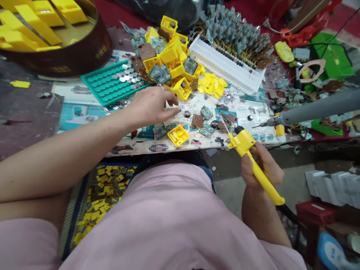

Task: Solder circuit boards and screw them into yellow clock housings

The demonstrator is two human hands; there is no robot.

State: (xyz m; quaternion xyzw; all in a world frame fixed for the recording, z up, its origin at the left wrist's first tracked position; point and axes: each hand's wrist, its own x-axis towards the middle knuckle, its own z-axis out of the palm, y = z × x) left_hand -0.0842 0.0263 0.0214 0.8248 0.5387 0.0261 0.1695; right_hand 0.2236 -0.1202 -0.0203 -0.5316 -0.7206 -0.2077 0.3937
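My right hand (260,165) grips a yellow soldering iron (254,161) whose tip points up and left over the table. Over the table's middle reaches my left hand (154,105), fingers apart and holding nothing, just left of a pile of yellow casings (173,56). Below its fingertips lies an open yellow casing (178,135), with a small grey-green module (160,131) at its left. A round dark part (187,114), a brown square piece (198,120) and loose modules (206,112) are spread between the left hand and the iron.
A teal tray (112,80) holds silvery discs. Behind are a white ribbed rack (225,63) with wired modules and a round brown container (62,60) of yellow parts. A grey powered driver (317,108) juts in from the right. Yellow casings (107,191) fill a bin below left.
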